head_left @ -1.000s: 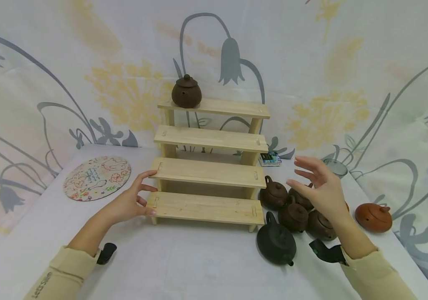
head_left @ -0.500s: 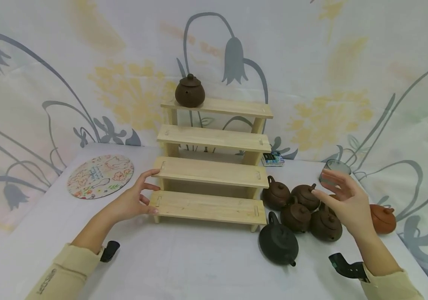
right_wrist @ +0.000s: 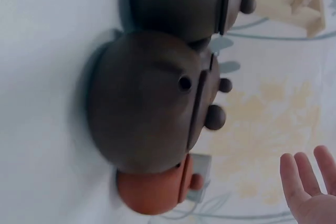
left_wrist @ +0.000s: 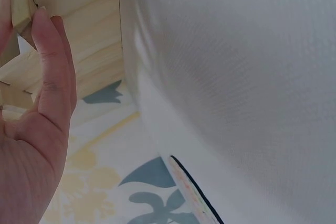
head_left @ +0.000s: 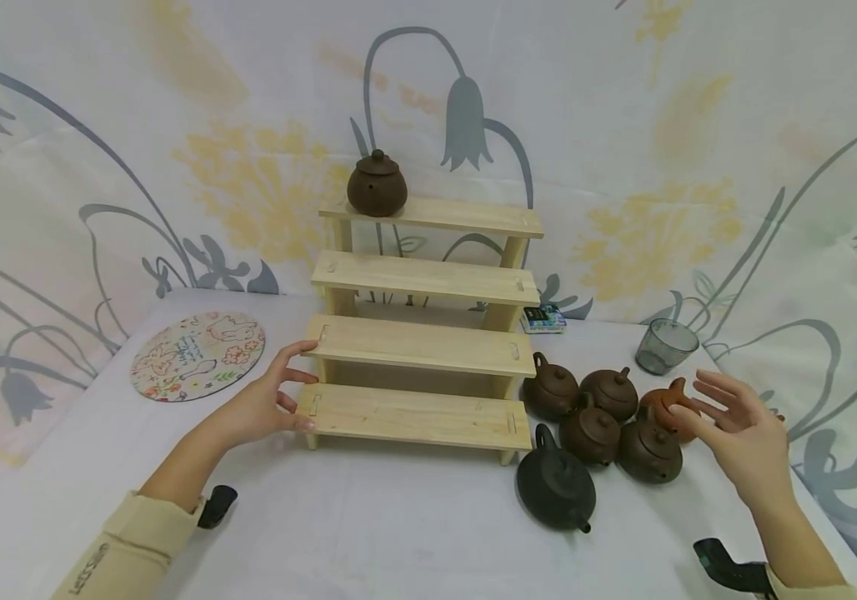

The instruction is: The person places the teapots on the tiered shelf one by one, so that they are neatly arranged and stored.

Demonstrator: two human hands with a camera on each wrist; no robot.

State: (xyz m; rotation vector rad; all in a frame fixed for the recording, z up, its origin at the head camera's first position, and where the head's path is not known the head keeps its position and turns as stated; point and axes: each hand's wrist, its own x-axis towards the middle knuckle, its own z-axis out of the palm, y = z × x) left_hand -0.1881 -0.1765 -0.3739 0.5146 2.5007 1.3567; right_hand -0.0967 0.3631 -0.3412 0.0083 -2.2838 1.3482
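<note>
A tiered stand of pale wood point(head_left: 421, 346) stands mid-table, with a brown teapot point(head_left: 377, 187) on its top step. My left hand point(head_left: 256, 408) holds the stand's left end, thumb at the lowest step and index finger at the step above. In the left wrist view a board end point(left_wrist: 22, 3) lies between its fingers. My right hand point(head_left: 747, 442) hovers over the right side, fingers spread and slightly bent, holding nothing. Left of it are an orange teapot point(head_left: 661, 404) and several dark brown teapots point(head_left: 649, 452). A second orange teapot is mostly hidden behind this hand.
A black flat teapot point(head_left: 556, 483) sits before the stand's right front corner. Behind the teapots stands a grey glass cup point(head_left: 666, 347). A small colourful box point(head_left: 543, 319) is beside the stand, and a round patterned mat point(head_left: 198, 357) lies left. Flower-printed cloth hangs behind.
My right hand has moved right and toward me, uncovering the glass cup, brown teapots and the nearer orange one, and now covers most of the far-right orange teapot. The left hand stays on the stand.
</note>
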